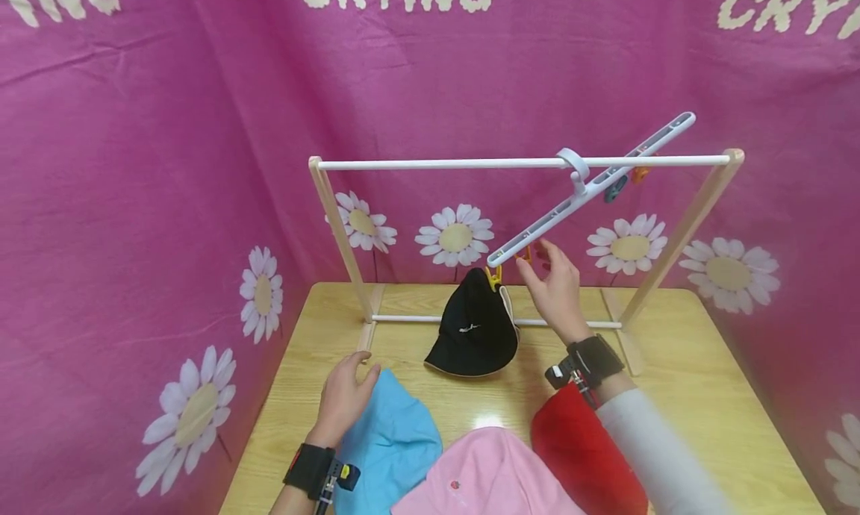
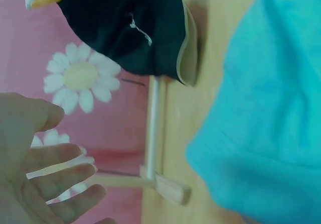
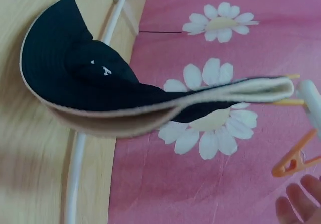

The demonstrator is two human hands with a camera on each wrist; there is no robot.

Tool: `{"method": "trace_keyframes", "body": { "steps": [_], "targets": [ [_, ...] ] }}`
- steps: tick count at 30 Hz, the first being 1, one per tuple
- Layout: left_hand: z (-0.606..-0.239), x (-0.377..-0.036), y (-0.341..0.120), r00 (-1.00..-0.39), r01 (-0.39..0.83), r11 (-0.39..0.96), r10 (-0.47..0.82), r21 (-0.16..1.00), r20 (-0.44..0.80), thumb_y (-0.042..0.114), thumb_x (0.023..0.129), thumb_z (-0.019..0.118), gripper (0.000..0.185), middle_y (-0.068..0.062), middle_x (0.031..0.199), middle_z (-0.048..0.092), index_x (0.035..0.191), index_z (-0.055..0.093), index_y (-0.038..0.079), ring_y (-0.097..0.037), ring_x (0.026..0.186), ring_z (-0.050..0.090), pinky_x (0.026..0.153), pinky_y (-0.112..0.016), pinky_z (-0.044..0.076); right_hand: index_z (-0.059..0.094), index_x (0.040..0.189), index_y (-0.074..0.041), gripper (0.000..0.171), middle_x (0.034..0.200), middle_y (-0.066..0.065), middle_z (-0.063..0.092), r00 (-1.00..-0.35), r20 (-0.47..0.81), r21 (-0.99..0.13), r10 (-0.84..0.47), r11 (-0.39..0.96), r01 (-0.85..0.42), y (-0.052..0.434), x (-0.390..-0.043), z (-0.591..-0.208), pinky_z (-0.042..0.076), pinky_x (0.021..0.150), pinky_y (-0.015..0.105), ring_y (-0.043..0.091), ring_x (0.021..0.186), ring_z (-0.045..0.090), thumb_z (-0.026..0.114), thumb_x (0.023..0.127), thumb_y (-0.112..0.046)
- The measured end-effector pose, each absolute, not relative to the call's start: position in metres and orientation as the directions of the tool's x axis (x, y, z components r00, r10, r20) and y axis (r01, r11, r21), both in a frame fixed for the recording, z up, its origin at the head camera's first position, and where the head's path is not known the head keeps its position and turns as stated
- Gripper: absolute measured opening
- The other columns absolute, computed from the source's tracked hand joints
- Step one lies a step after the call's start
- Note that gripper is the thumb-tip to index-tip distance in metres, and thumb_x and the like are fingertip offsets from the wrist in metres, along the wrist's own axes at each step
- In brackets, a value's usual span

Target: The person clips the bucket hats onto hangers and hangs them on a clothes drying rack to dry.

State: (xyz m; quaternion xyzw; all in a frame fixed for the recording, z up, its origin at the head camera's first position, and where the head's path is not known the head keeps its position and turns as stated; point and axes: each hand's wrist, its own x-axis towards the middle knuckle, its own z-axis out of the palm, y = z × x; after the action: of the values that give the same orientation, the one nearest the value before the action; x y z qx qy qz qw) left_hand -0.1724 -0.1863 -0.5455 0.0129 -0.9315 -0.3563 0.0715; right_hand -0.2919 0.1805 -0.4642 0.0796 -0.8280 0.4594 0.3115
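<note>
Step in hand looks like work on the orange clip [image 3: 290, 164], next to the yellow clip [image 1: 494, 278] that holds the black bucket hat [image 1: 470, 328]. Right hand [image 1: 554, 287]: thumb and fingers spread wide, right by the orange clip; contact can't be told, clip is half hidden in the head view. Left hand [image 1: 344, 395]: fingers loosely apart, nothing held, near the blue hat [image 1: 399, 425]. To do it well: pinch the clip's handles squarely between thumb and index finger, press evenly, avoid dragging on the hanger [image 1: 591, 190], since it hooks on the white rail [image 1: 437, 163] at one point and could swing or slide. Left hand would be better up at the black hat's edge, steadying it. Knocking the yellow clip would be the likely slip.

Black hat: hangs from the hanger's near end, over the tabletop [image 1: 705, 395]. Dark fabric, small white script on the side, cream lining and trim, brim flaring at the bottom, upper edge squeezed into a narrow fold by the clip.
</note>
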Motion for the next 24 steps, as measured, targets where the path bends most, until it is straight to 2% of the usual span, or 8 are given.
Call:
{"method": "trace_keyframes", "body": {
  "steps": [4,7,10,13,15,18,22,24],
  "targets": [
    [-0.555,-0.163,-0.2,-0.987,-0.034,0.73,-0.131,0.683,0.091,0.027,0.103,0.067,0.04,-0.018,0.139,0.066,0.136,0.065,0.004,-0.04,0.131,0.06,0.105,-0.058,0.048,0.062,0.132,0.007,0.044,0.123,0.027,0.07,-0.835,0.539,-0.743,0.106,0.526,-0.413,0.185,-0.299,-0.463,0.054,0.097,0.055,0.045,0.11,0.069,0.076,0.094,-0.011],
    [-0.559,-0.157,-0.208,-0.984,-0.061,0.715,-0.159,0.697,0.077,0.027,0.104,0.066,0.041,-0.02,0.141,0.064,0.137,0.064,0.003,-0.041,0.133,0.058,0.107,-0.059,0.047,0.062,0.134,0.006,0.038,0.128,0.027,0.068,-0.896,0.44,-0.818,0.061,0.44,-0.372,0.19,-0.302,-0.461,0.055,0.097,0.036,0.032,0.112,0.07,0.067,0.099,-0.008],
    [-0.563,-0.152,-0.214,-0.983,-0.069,0.705,-0.169,0.706,0.073,0.027,0.105,0.065,0.043,-0.022,0.141,0.063,0.139,0.063,0.001,-0.042,0.134,0.056,0.109,-0.059,0.046,0.058,0.138,0.01,0.038,0.132,0.029,0.065,-0.947,0.322,-0.908,0.015,0.288,-0.304,0.197,-0.304,-0.458,0.05,0.095,0.02,0.014,0.109,0.066,0.053,0.104,-0.005],
    [-0.565,-0.148,-0.218,-0.982,-0.082,0.697,-0.179,0.712,0.063,0.027,0.105,0.064,0.042,-0.023,0.142,0.062,0.139,0.062,0.001,-0.043,0.135,0.055,0.109,-0.06,0.045,0.051,0.142,0.016,0.042,0.125,0.014,0.069,-0.97,0.24,-0.962,-0.032,0.123,-0.242,0.203,-0.309,-0.455,0.049,0.096,0.017,0.003,0.106,0.064,0.044,0.11,-0.01],
    [-0.566,-0.146,-0.22,-0.98,-0.093,0.694,-0.19,0.714,0.057,0.026,0.106,0.063,0.042,-0.024,0.141,0.062,0.138,0.062,0.0,-0.044,0.135,0.055,0.109,-0.061,0.045,0.049,0.142,0.018,0.045,0.119,-0.001,0.072,-0.974,0.212,-0.977,-0.074,0.021,-0.214,0.207,-0.312,-0.454,0.05,0.098,0.02,0.001,0.104,0.066,0.04,0.112,-0.014],
    [-0.567,-0.142,-0.222,-0.979,-0.12,0.688,-0.203,0.716,0.032,0.026,0.105,0.063,0.043,-0.024,0.142,0.061,0.139,0.061,0.0,-0.045,0.136,0.054,0.109,-0.061,0.044,0.059,0.136,0.007,0.04,0.109,-0.013,0.073,-0.969,0.186,-0.979,-0.164,-0.119,-0.167,0.212,-0.318,-0.453,0.052,0.098,0.022,0.004,0.103,0.068,0.037,0.115,-0.019],
    [-0.57,-0.14,-0.222,-0.981,-0.14,0.674,-0.195,0.725,-0.008,0.027,0.104,0.066,0.047,-0.024,0.142,0.061,0.141,0.059,0.0,-0.044,0.133,0.056,0.107,-0.062,0.046,0.07,0.115,-0.015,0.032,0.106,-0.005,0.077,-0.95,0.156,-0.962,-0.269,-0.259,-0.085,0.217,-0.326,-0.453,0.054,0.096,0.025,0.009,0.1,0.071,0.038,0.115,-0.02],
    [-0.572,-0.14,-0.221,-0.982,-0.145,0.673,-0.186,0.725,-0.024,0.027,0.103,0.068,0.049,-0.025,0.141,0.061,0.142,0.059,-0.001,-0.044,0.13,0.058,0.105,-0.061,0.048,0.072,0.11,-0.019,0.034,0.107,-0.003,0.077,-0.94,0.146,-0.955,-0.308,-0.291,-0.053,0.22,-0.33,-0.454,0.055,0.095,0.026,0.01,0.1,0.073,0.039,0.115,-0.02]
  ]
}}
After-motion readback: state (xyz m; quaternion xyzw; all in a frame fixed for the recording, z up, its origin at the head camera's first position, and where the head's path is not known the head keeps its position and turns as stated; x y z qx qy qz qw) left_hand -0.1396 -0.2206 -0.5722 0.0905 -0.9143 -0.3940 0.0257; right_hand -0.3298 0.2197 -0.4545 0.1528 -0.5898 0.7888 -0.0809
